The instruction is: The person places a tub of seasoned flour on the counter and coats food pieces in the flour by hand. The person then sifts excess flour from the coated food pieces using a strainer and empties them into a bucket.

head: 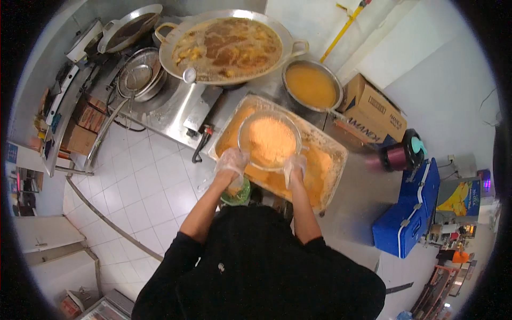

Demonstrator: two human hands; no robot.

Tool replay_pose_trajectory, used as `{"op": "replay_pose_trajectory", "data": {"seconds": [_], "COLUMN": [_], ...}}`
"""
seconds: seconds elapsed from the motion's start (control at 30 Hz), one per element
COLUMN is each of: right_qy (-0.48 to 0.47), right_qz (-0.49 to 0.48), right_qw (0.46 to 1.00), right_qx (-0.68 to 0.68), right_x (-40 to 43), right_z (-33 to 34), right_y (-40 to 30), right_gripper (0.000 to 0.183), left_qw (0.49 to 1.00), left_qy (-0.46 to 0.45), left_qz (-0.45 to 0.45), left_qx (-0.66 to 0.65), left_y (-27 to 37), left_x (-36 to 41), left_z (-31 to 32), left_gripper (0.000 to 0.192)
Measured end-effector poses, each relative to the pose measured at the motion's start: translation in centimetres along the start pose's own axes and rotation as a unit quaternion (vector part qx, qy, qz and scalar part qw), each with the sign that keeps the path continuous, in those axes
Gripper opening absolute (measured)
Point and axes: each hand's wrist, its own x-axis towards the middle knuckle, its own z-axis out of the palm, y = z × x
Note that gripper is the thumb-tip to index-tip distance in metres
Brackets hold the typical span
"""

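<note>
Both my hands wear clear plastic gloves. My left hand [233, 162] grips the near left rim of a round metal sieve [269, 165]. At its near right rim my right hand [295, 166] holds on too. Orange breading crumbs [274, 136] lie heaped inside the sieve; I cannot tell its mesh from here. Below it stands a large rectangular tray [338, 176], its rim crusted, with orange breading powder [318, 164] spread over the bottom. A green basin [240, 196] shows partly beneath my left forearm.
Behind the tray, a wide wok [290, 38] holds bubbling oil, with a dial thermometer [189, 75] at its edge. A pot of yellow-orange liquid [312, 86] and a cardboard box [374, 108] stand right of it. Strainers [140, 74] sit left; blue coolers [404, 224] stand far right.
</note>
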Motion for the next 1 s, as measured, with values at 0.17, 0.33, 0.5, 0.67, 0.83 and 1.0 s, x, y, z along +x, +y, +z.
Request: {"op": "replay_pose_trajectory", "data": {"seconds": [0.17,0.33,0.5,0.67,0.83,1.0], "right_qy": [0.106,0.023,0.055,0.020,0.029,-0.006], "right_qz": [-0.003,0.012,0.021,0.008,0.114,-0.018], "right_qw": [0.964,1.000,0.995,0.998,0.930,0.995], "right_qx": [-0.246,0.001,-0.086,0.053,-0.349,-0.102], "right_x": [4.3,2.9,3.3,2.5,4.4,0.4], "right_z": [-0.9,-0.7,-1.1,-1.5,-2.4,-0.2], "right_y": [2.2,2.3,2.1,2.1,2.8,1.2], "right_gripper": [0.021,0.020,0.018,0.018,0.013,0.021], "left_qw": [0.994,0.986,0.995,0.993,0.999,0.988], "left_qy": [0.010,0.020,-0.063,0.019,-0.017,-0.032], "left_qz": [-0.098,-0.137,-0.012,-0.107,0.002,0.074], "left_qx": [-0.056,-0.088,0.071,-0.037,0.028,0.136], "left_y": [0.6,1.1,0.7,1.7,1.5,0.9], "left_x": [0.4,-1.2,-0.1,0.4,-0.7,-0.8], "left_z": [0.1,-0.9,-0.8,-0.2,-0.2,-1.1], "left_gripper": [0.041,0.043,0.042,0.036,0.038,0.027]}}
